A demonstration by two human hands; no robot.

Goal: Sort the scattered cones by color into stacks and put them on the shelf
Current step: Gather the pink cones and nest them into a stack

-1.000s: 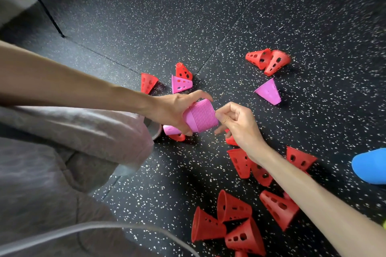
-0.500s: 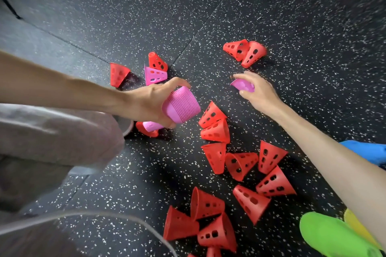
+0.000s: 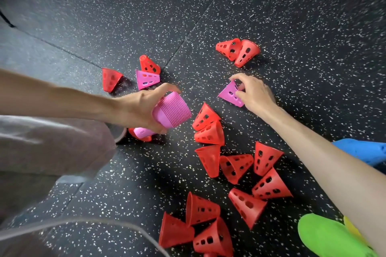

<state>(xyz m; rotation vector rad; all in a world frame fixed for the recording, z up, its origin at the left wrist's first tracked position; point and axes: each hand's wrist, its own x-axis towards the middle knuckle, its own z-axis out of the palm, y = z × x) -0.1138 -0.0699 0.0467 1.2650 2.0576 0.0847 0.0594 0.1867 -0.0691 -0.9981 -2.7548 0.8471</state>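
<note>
Midway through sorting: left hand (image 3: 140, 108) gripping tall pink stack (image 3: 172, 110) above floor (image 3: 292, 16); right hand (image 3: 253, 92) pinching loose pink cone (image 3: 229, 95). One more pink cone (image 3: 146, 79) loose; many red cones (image 3: 208, 131) unstacked; shelf unseen.

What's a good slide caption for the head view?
Left hand holds the pink cone stack while right hand picks a loose pink cone from among red cones.

red cones (image 3: 210, 132) crowd centre, floor (image 3: 302, 27) beyond open
</note>
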